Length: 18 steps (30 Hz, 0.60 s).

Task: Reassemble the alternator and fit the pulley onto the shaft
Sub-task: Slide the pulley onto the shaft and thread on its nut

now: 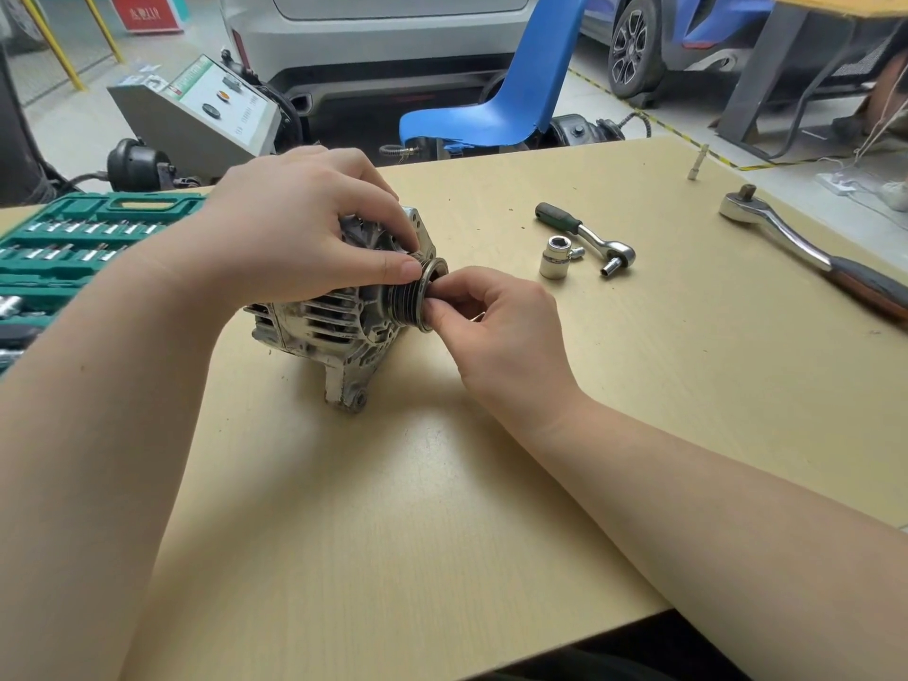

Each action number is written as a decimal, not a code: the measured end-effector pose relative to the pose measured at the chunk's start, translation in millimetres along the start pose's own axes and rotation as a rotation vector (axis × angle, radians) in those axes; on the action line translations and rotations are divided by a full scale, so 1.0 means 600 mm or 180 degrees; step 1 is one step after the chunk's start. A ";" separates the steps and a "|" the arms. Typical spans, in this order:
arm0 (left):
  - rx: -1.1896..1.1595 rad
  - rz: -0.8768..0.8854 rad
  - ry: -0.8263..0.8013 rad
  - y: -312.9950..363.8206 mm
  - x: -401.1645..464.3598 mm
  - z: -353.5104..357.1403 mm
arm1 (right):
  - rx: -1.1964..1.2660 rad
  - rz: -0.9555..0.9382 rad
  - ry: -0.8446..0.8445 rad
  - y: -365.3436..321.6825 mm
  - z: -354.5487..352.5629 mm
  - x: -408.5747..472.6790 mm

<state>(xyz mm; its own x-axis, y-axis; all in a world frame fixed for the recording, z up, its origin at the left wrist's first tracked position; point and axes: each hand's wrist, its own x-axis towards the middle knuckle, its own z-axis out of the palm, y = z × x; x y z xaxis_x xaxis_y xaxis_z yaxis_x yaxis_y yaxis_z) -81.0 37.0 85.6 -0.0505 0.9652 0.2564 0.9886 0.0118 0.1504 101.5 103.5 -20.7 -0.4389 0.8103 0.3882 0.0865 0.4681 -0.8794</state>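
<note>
A worn silver alternator (329, 331) lies on its side on the tan table (442, 484), shaft end pointing right. The grooved pulley (410, 299) sits on that end. My left hand (295, 228) reaches over the housing, its fingers and thumb curled round the pulley's top rim. My right hand (491, 326) is at the pulley's face, with fingertips pinched against its centre. What they pinch is hidden by the fingers.
A small green-handled ratchet (587, 235) and a loose socket (555, 258) lie right of the alternator. A large ratchet (806, 253) lies at the far right, a small bit (697, 162) behind. A green socket-set case (73, 248) sits open at left. A blue chair (491, 100) stands behind the table.
</note>
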 end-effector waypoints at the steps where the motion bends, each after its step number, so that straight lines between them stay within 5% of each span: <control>1: -0.0001 -0.0001 0.0007 -0.001 0.000 0.000 | 0.0005 -0.0014 0.0015 -0.001 0.000 0.000; 18: -0.0005 -0.0029 0.0005 0.001 0.000 -0.001 | 0.0186 -0.0053 0.0093 -0.005 -0.001 -0.001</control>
<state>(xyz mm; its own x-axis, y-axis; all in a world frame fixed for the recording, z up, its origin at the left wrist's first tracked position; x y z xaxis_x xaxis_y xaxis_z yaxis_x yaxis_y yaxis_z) -80.4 37.1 86.2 -0.0597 0.9647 0.2566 0.9878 0.0201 0.1541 102.1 101.9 -18.0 -0.4134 0.8129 0.4102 0.0265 0.4610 -0.8870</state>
